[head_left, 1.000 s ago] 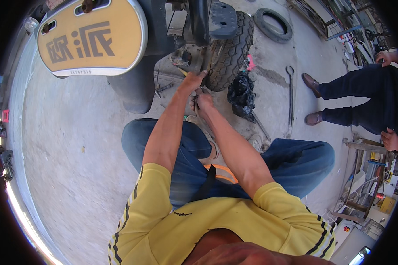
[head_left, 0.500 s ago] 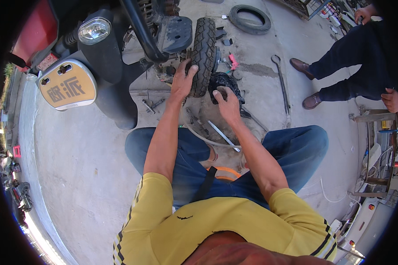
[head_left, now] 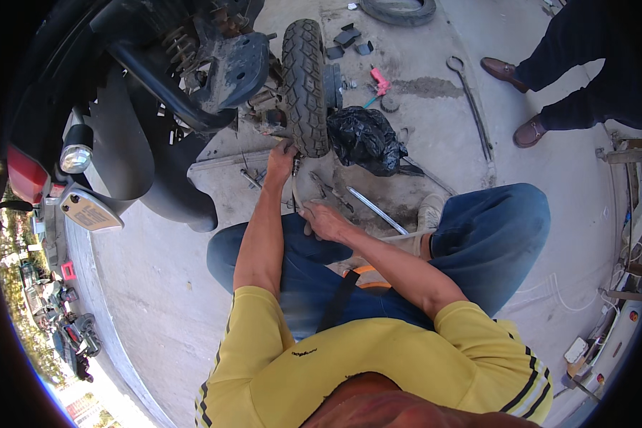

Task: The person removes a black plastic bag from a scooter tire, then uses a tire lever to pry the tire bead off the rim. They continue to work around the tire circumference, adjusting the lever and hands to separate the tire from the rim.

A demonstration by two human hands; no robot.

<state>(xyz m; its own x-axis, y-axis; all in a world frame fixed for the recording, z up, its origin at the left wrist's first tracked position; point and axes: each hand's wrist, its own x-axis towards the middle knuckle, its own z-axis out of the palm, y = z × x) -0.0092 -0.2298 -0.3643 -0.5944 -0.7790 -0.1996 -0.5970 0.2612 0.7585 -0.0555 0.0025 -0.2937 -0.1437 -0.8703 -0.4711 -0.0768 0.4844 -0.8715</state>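
Left hand (head_left: 281, 158) grips the lower edge of the knobby black rubber tyre (head_left: 305, 85). Right hand (head_left: 323, 220), just below it, is closed around a thin pale strap (head_left: 294, 191). Crumpled black plastic bag (head_left: 366, 139) lies right of both hands.

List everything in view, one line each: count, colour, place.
wheel: one, black, upright at scooter's underside
scooter: one, black, red tail lamp, upper left
bag: one, black, right of wheel
spare tyre: one, black, flat on floor, top
long wrench: one, grey, on floor, upper right
metal rod: one, silver, on floor by knee
bystander's shoes: two, brown, upper right
left hand: at wheel's lower edge
right hand: gripping a pale strip, below left hand
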